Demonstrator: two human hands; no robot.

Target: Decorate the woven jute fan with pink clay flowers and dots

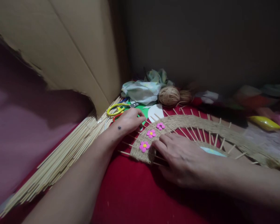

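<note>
A woven twine fan (172,122) with thin wooden sticks as spokes lies arched over a red cloth. Three pink clay flowers with yellow centres sit on the left part of its band; the lowest flower (144,146) is the largest. My right hand (180,155) grips the band's inner edge beside the flowers, its thumb side partly hidden underneath. Just outside the band's upper left edge is my left hand (132,119), with its fingers curled together near the stick ends. What those fingers hold, if anything, is hidden. Yellow-handled scissors (115,109) lie right behind the left hand.
A bundle of thin sticks (60,161) lies at left under a torn cardboard sheet (84,46). Behind the fan are a twine ball (169,96), pale patterned cloth (142,91) and a white round piece (155,112). A yellow packet (264,123) lies at right, near clear plastic.
</note>
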